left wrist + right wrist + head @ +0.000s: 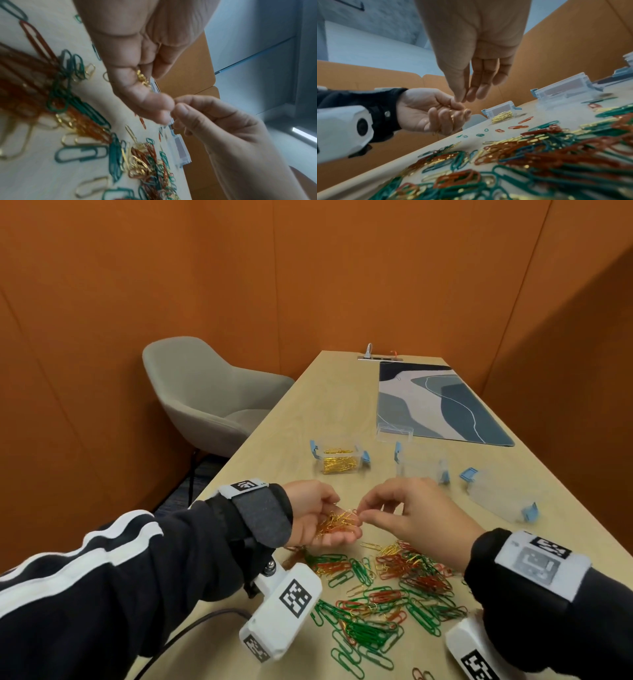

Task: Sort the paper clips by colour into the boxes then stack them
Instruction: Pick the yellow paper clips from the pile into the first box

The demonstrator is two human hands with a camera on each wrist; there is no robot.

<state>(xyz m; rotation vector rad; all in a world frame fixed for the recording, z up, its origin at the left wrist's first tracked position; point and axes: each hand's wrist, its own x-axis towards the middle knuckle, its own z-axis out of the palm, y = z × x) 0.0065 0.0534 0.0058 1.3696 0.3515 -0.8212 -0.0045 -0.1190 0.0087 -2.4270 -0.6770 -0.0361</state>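
Clip pile (387, 590) near table (335, 392) edge; boxes (339, 460) behind it, mat (442, 402) behind boxes.

— Clips?
— Mixed pile of green, red and gold paper clips (387, 587) lies loose, near centre. A gold bunch (337, 523) sits just beyond it.
— Boxes?
— Far left box (340, 461) open, holding gold clips. Two clear boxes (422, 465) to its right; the rightmost (498, 498) tilted.

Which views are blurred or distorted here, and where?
Head view: mostly sharp, wide-angle bending of the table edges, the empty clear boxes slightly smeared. Left wrist view: near paper clips soft and stretched. Right wrist view: foreground clips blurred, the box of gold clips clearer.
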